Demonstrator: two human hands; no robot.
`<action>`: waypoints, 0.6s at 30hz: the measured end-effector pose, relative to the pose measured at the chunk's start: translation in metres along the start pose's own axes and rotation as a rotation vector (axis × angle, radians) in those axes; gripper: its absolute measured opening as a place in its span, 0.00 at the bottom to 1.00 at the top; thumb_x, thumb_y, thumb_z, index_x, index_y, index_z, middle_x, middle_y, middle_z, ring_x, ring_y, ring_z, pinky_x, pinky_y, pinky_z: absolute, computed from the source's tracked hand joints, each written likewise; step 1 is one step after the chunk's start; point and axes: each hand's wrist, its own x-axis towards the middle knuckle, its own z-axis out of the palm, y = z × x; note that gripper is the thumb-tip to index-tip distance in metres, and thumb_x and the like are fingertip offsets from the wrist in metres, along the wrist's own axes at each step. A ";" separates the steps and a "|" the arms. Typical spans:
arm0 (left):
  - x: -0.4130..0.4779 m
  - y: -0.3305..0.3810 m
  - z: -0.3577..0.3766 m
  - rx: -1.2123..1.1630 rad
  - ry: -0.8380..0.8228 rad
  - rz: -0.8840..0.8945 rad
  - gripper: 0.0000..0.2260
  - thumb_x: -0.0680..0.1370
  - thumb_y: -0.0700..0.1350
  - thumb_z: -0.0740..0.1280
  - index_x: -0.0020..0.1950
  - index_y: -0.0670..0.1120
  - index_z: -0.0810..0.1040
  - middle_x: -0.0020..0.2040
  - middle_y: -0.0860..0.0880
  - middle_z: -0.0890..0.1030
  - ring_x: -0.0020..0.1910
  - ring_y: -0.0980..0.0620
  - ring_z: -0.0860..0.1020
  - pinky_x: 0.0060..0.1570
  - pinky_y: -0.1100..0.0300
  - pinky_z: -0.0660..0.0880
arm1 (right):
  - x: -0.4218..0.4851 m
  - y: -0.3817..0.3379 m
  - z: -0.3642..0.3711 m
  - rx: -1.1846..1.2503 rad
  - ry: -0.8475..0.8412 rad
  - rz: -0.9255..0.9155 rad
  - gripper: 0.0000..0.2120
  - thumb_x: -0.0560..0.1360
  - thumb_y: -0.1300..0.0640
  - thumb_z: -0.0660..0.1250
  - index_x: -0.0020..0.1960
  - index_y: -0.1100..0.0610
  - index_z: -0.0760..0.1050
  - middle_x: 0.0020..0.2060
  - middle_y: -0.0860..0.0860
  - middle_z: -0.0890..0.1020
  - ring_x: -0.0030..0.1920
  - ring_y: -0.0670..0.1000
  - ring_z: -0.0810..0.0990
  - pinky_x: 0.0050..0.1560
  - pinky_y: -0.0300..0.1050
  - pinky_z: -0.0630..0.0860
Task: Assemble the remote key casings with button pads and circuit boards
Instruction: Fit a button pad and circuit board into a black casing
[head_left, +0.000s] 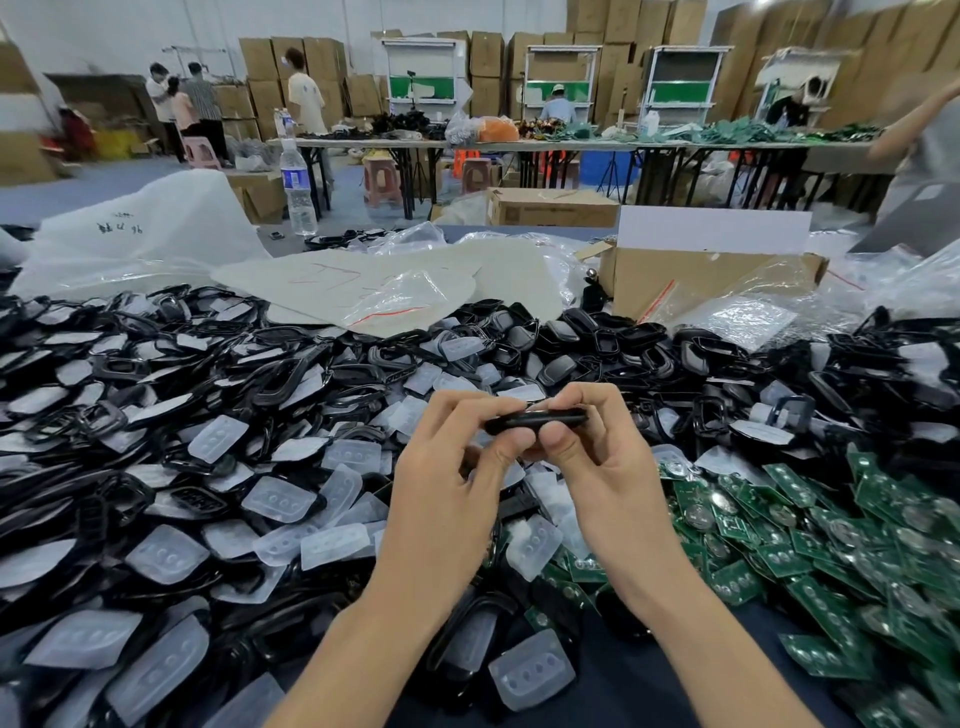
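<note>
Right now both hands meet at centre, w/ one black key casing (535, 419) pinched between them, held edge-on and roughly level above the pile. Left hand (452, 467) curls its fingers (467, 408) over the casing's left end, thumb underneath. Right hand (602, 457) does the same on the right end, thumb tip pressing the near edge. The two thumbs touch approx. at the casing's middle. Can't tell if a pad or board sits inside.

Below my hands and out to 9 o'clock, loose casings (280, 384) and translucent button pads (280, 501) lie heaped on the counter (613, 696). Green circuit boards (831, 561) w/ round silver discs pile up at 4 o'clock. At 1 o'clock sits a cardboard box (691, 280), w/ clear plastic bags (410, 291) near 12. A water bottle (297, 187) stands at 11 o'clock.
</note>
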 end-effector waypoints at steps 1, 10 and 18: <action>-0.001 0.001 0.001 0.015 0.010 0.030 0.10 0.79 0.39 0.70 0.56 0.52 0.82 0.52 0.57 0.78 0.52 0.54 0.79 0.47 0.70 0.73 | -0.001 -0.001 0.001 -0.001 -0.003 0.001 0.04 0.77 0.51 0.68 0.51 0.45 0.77 0.47 0.52 0.83 0.51 0.56 0.83 0.56 0.50 0.81; -0.002 0.001 0.000 0.038 0.091 0.053 0.17 0.76 0.33 0.71 0.52 0.56 0.82 0.47 0.59 0.76 0.50 0.50 0.78 0.48 0.69 0.73 | -0.004 -0.004 0.008 -0.012 0.047 0.017 0.09 0.78 0.66 0.69 0.51 0.53 0.79 0.44 0.49 0.85 0.47 0.49 0.84 0.52 0.42 0.81; -0.002 -0.001 0.001 0.012 0.109 0.065 0.16 0.77 0.34 0.70 0.52 0.56 0.83 0.47 0.58 0.77 0.49 0.49 0.80 0.46 0.62 0.78 | -0.003 -0.003 0.011 0.015 0.087 0.018 0.09 0.77 0.65 0.70 0.50 0.52 0.80 0.43 0.49 0.85 0.45 0.49 0.84 0.50 0.39 0.80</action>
